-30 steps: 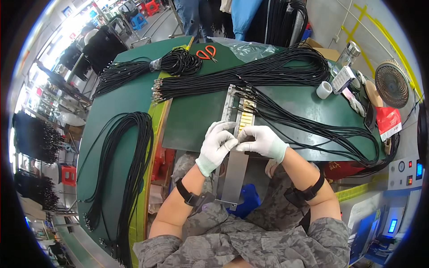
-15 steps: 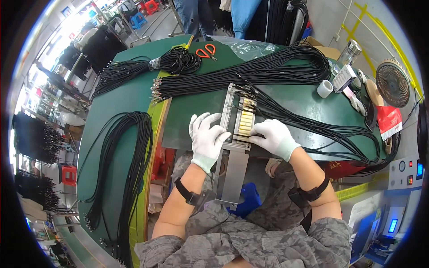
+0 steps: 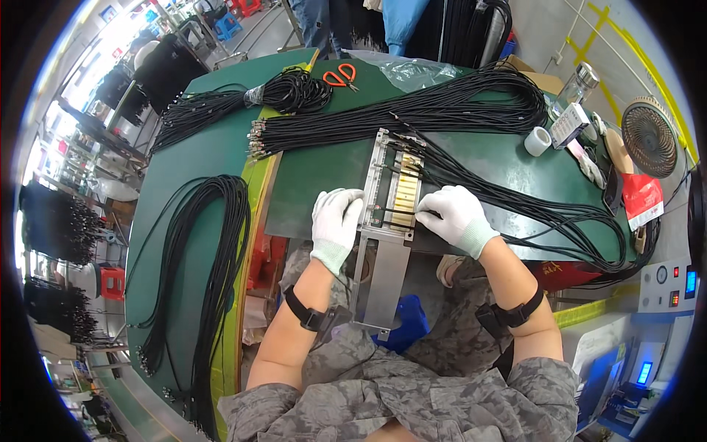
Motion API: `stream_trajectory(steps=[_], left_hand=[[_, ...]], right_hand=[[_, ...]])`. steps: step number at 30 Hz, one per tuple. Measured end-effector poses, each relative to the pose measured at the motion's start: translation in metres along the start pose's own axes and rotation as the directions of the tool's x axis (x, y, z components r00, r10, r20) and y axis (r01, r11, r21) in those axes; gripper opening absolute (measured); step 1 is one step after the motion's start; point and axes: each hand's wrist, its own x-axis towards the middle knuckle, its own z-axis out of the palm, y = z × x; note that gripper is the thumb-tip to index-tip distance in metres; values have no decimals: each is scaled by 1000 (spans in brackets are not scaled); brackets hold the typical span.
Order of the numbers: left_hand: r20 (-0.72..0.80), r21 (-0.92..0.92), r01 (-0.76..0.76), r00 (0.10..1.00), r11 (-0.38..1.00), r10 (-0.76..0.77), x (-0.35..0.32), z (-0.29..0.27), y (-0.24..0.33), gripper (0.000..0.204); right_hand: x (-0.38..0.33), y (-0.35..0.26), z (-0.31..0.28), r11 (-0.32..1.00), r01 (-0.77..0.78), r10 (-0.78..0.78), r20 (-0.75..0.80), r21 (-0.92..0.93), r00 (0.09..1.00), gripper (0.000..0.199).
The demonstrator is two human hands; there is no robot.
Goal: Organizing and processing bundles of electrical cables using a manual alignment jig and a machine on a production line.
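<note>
A metal fixture [image 3: 374,184] with a row of brass-coloured blocks [image 3: 406,190] lies at the near edge of the green table. Several short black cable ends cross it. At its right side, my right hand [image 3: 458,219], in a white glove, pinches a black cable [image 3: 398,224] near the fixture's lower end. My left hand [image 3: 336,223], also gloved in white, rests against the fixture's left edge with its fingers drawn together. Whatever is between those fingertips is hidden. From the fixture a bundle of black cables [image 3: 508,195] runs to the right.
A long cable bundle [image 3: 412,110] lies behind the fixture, with orange-handled scissors [image 3: 340,76] beyond it. Further bundles lie at left [image 3: 210,243] and far left [image 3: 199,114]. A white tape roll [image 3: 537,141], a small box [image 3: 569,125] and a fan [image 3: 648,127] stand at right.
My left hand has drawn its spread fingers together and shifted slightly off the cables to the fixture's left edge. My right hand has moved slightly right and closed up its fingers.
</note>
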Motion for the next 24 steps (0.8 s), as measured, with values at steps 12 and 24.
stream_trajectory(steps=[12,24], left_hand=[[-12,-34,54,998,998,-55,-3,2,-1,17],[215,173,-341,929,924,302,-10,7,31,29]], right_hand=[[-1,-4,-1,996,45,-40,62,-75,997,12],[-1,-5,11,975,73,-65,48,-209,997,9]])
